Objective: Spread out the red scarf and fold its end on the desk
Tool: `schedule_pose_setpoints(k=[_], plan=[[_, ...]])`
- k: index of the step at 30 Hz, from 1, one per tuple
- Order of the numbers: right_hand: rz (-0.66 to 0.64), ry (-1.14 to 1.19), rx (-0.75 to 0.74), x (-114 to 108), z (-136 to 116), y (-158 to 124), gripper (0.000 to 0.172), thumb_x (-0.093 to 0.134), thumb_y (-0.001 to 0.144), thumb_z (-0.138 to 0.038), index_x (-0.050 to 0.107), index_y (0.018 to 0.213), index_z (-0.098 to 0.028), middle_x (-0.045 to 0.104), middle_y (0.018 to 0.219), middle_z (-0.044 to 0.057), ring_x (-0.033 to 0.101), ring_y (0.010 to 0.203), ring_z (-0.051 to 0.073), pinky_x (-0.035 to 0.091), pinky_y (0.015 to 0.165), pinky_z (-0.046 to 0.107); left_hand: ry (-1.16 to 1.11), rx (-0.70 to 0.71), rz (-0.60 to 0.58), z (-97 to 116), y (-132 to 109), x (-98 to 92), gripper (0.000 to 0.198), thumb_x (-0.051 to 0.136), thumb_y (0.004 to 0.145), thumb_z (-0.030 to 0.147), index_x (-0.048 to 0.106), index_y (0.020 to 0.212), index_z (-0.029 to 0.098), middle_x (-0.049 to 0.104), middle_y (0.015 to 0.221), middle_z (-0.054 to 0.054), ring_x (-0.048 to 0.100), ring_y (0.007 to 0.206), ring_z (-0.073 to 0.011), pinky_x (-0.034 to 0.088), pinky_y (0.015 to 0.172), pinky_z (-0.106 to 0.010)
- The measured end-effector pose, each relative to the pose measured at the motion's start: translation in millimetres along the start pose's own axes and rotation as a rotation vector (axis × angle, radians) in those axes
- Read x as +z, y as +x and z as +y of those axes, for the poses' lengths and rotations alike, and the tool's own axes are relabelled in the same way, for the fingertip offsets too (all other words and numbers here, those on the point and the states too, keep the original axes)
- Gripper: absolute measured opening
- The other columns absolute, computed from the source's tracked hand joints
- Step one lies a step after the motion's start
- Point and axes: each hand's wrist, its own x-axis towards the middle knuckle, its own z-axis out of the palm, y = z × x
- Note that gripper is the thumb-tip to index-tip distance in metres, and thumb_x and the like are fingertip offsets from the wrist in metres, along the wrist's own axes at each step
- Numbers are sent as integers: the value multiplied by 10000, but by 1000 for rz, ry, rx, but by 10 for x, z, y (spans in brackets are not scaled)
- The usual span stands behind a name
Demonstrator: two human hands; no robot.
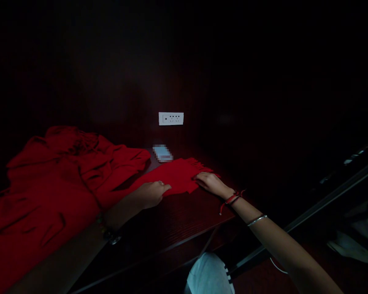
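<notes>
A red scarf with a fringed end lies on a dark wooden surface in front of me. My left hand is closed on its near edge, the thumb pointing right and a ring on one finger. At the fringed end, my right hand pinches the near corner, its fingertips partly hidden by the hand. To the left the red cloth is bunched in a loose, wrinkled heap, with more fringe on top. Beaded bracelets circle my left wrist; a red cord and a silver bangle are on my right arm.
A blurred pale-blue flat object lies behind the scarf. Above it, a white socket plate is set in the dark back wall. The wooden surface ends at a front edge near me. My knee in light cloth is below it.
</notes>
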Motion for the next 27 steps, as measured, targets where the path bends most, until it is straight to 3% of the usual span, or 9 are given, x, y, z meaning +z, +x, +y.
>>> schedule_pose_setpoints(k=[5,9,14,19,23,27], plan=[[-6,66,-10,-3,8,31,177,379,864,-185,543,923,-154,596,877,74,549,837,158,424,752,273,60,-89,193,313,160,115,571,522,752,244,332,1287,184,450,1209,-144,466,1046,-278,434,768,-339],[-7,78,12,-55,2,79,147,390,855,-166,522,917,-145,582,853,79,544,771,158,424,709,269,87,-125,295,583,407,206,430,438,812,195,382,1236,159,487,1146,-135,504,984,-238,442,755,-328],[0,15,-18,-168,-46,86,121,388,853,-141,499,900,-149,574,850,75,527,809,167,389,768,309,-22,-235,297,622,585,272,456,508,766,445,490,1063,99,534,1028,-150,526,938,-260,434,769,-345],[-81,-62,-44,-128,-103,-43,148,349,877,-162,493,913,-155,558,885,80,512,864,173,375,791,341,24,-251,335,586,557,307,218,449,811,209,502,1011,141,531,1014,-121,528,924,-237,440,749,-349],[-71,-34,-42,-69,-100,-99,154,336,885,-173,484,925,-156,546,922,88,505,885,171,386,782,326,17,-175,343,601,509,308,247,436,789,122,487,1028,160,510,1052,-113,518,947,-219,445,758,-325],[-46,31,-37,-58,-81,-95,147,334,885,-182,469,935,-157,545,889,80,513,827,162,400,757,314,2,-153,276,600,481,178,272,365,788,44,509,994,148,551,978,-109,566,861,-205,467,688,-307]])
